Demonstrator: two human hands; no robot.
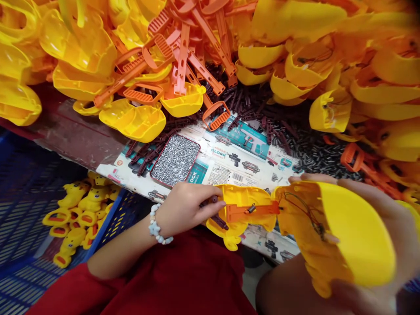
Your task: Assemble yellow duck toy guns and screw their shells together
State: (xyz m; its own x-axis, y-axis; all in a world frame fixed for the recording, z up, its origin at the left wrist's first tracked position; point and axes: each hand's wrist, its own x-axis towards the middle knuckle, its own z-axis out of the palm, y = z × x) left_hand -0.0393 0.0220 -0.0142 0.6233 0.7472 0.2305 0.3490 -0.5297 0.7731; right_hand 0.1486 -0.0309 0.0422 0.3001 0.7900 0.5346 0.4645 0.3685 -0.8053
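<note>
My left hand [187,203], with a beaded bracelet on the wrist, is closed in a pinch on a dark brown plastic part [219,221]. It is at the left end of a yellow toy shell half [259,194], whose hollow side faces up. Inside that half lies an orange slotted bar [236,213] with a small metal spring [251,208] on it. My right hand [387,210] is wrapped round a second yellow shell half [357,232], tilted so that thin wires [308,214] show inside. The two halves meet near the middle. Some right fingers are hidden behind the shell.
A tray of small metal pins [176,159] sits on printed cardboard [216,168]. Behind are piled yellow shells [138,120], orange handles [183,57], dark brown parts [244,98] and dark springs [318,155]. A blue crate [22,245] with yellow duck-like toys [70,245] stands lower left.
</note>
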